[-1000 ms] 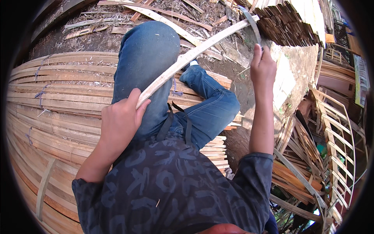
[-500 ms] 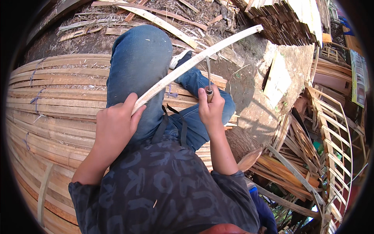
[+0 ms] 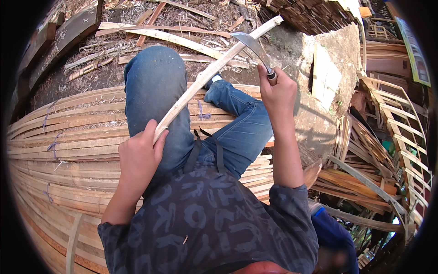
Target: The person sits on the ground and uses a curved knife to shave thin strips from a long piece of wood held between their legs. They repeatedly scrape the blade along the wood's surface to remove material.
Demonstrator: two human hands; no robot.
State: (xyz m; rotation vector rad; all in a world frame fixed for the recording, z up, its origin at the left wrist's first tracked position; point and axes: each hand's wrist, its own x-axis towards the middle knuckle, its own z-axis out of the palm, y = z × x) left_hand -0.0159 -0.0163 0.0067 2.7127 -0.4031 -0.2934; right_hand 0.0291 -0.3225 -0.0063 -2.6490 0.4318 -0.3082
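My left hand (image 3: 142, 153) is closed around the near end of a long pale wooden strip (image 3: 211, 71), thumb along its side. The strip slants up and away to the right, over my jeans-clad leg. My right hand (image 3: 279, 89) grips the short wooden handle of a sickle (image 3: 262, 51) with a metal collar. The sickle's curved blade points up and left, its tip crossing over the strip near the far end. Whether blade and wood touch, I cannot tell.
Tied bundles of wooden strips (image 3: 86, 148) lie beneath me and to the left. Offcuts and shavings (image 3: 178, 41) litter the ground ahead. A stack of wood (image 3: 315, 17) stands far right, a slatted frame (image 3: 401, 132) nearer. A person in blue (image 3: 335, 235) is at lower right.
My right hand has moved up and right with the sickle, whose curved blade now shows broadside. The strip stands steeper, its far end shifted left. The left hand keeps its hold.
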